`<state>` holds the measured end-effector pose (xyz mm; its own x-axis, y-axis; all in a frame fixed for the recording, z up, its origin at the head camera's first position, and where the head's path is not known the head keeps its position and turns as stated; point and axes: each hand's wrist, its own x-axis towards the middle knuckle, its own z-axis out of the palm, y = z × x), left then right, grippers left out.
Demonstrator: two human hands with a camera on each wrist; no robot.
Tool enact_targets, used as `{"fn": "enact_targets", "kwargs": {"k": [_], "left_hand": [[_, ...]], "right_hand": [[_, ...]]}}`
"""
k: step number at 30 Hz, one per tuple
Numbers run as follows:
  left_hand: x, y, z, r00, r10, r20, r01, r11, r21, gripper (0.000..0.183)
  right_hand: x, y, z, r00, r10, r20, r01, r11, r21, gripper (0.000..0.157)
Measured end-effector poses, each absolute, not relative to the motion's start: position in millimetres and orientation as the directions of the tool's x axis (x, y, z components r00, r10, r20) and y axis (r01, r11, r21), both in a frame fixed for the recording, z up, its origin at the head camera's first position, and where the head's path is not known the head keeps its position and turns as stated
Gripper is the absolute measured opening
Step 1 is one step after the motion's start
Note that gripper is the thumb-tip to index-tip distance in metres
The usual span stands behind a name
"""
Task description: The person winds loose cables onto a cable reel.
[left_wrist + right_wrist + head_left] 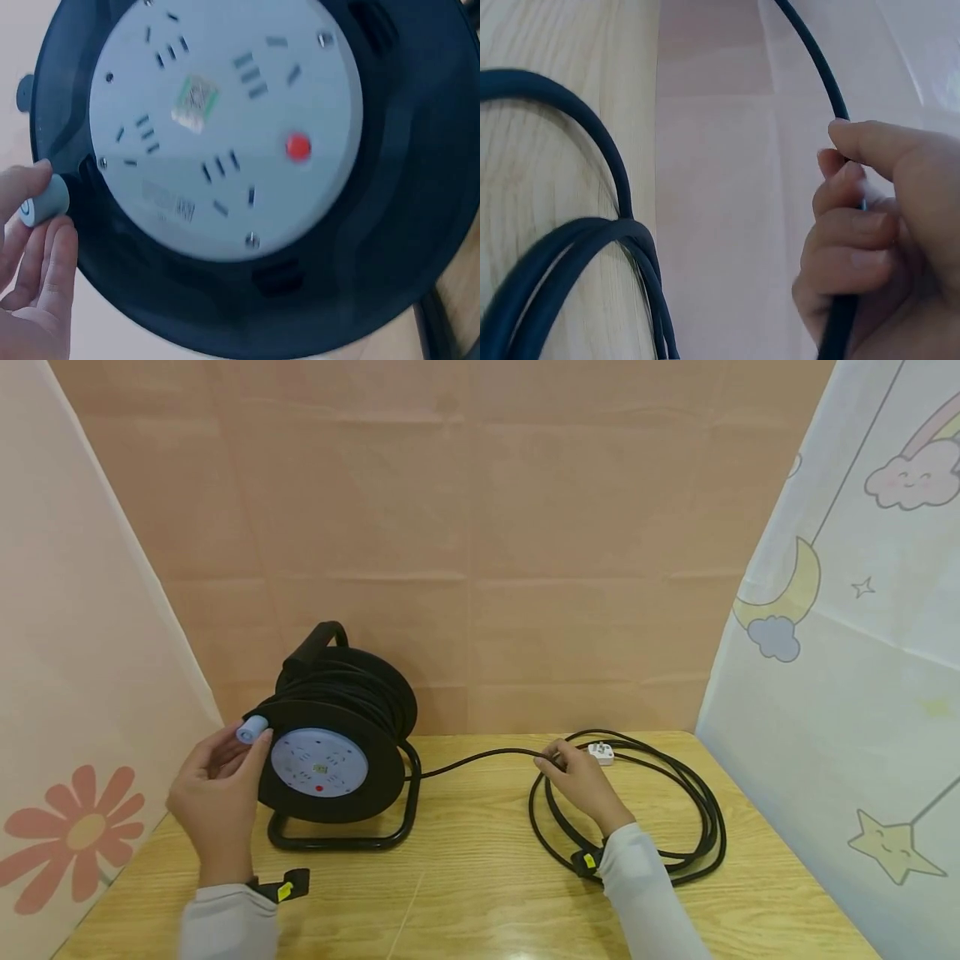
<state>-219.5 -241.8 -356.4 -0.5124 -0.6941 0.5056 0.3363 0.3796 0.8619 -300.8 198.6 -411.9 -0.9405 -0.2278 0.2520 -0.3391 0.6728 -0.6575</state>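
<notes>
A black cable reel [337, 806] stands on its tube frame at the left of the table, cable wound on its drum. Its pale round socket panel [225, 127] has several slots and a red button [298, 147]. My left hand [221, 785] pinches the light-blue crank knob [252, 729] at the reel's upper left rim, thumb on one side and fingers on the other. From the drum a black cable [480, 756] runs right to my right hand [581, 781], whose fingers curl round it. Beyond that hand the cable lies in loose loops [716, 827], with a white plug [602, 752] among them.
The wooden table [480, 893] ends at a peach cloth backdrop [465, 543]. Printed cloth walls stand at the left [82, 652] and right [847, 693]. The reel's black carrying handle [311, 647] rises above the drum.
</notes>
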Motion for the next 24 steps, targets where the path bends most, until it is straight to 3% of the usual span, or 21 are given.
{"fn": "enact_targets", "kwargs": {"k": [8, 15, 24], "left_hand": [[-222, -228, -352, -0.501, -0.693, 0.519, 0.431, 0.32, 0.844, 0.04], [-223, -216, -347, -0.52, -0.717, 0.464, 0.515, 0.171, 0.84, 0.038], [-221, -202, -348, -0.522, -0.682, 0.512, 0.488, 0.253, 0.835, 0.035]], "right_hand": [[-300, 197, -412, -0.933, -0.223, 0.282, -0.356, 0.692, -0.628, 0.02], [-298, 198, -410, -0.949, -0.196, 0.245, -0.312, 0.675, -0.669, 0.021], [-296, 200, -410, -0.943, -0.262, 0.204, -0.33, 0.676, -0.659, 0.019]]}}
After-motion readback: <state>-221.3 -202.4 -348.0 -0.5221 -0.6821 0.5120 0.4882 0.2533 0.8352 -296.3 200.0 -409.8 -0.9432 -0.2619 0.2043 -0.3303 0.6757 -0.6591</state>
